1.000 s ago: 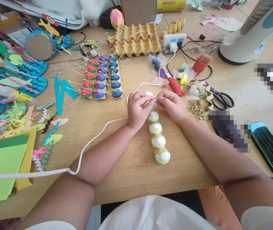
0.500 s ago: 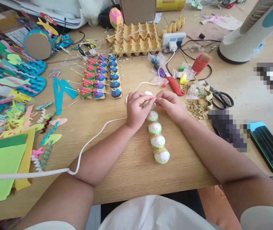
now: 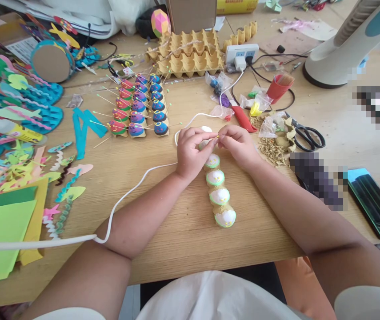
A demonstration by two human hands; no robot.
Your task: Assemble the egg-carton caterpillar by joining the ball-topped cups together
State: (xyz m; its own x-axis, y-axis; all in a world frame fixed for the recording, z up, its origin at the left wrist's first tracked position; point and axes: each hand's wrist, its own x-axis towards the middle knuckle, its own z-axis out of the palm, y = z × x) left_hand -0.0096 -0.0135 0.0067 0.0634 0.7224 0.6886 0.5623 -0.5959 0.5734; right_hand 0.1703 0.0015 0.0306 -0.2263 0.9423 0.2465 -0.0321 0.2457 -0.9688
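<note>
My left hand [image 3: 194, 151] and my right hand [image 3: 238, 144] meet fingertip to fingertip over the far end of an egg-carton strip [image 3: 221, 209]. Between the pinched fingertips shows a tiny yellow bit [image 3: 218, 137], which both hands touch. The strip runs toward me and carries a row of white domes with green rims and small yellow marks; the nearest white dome [image 3: 226, 218] is fully visible. My fingers partly cover the domes at the far end.
Painted carton rows with pins [image 3: 138, 106] stand left of centre. A white cable [image 3: 136, 186] crosses beside my left arm. At right lie black scissors [image 3: 306, 137], a red tube [image 3: 243, 119], carton scraps [image 3: 272, 151] and a phone [image 3: 376, 204]. Coloured paper [image 3: 3, 235] lies left.
Both hands keep nearly the same place and pinch, with only a slight shift of the fingers. The strip has not visibly moved.
</note>
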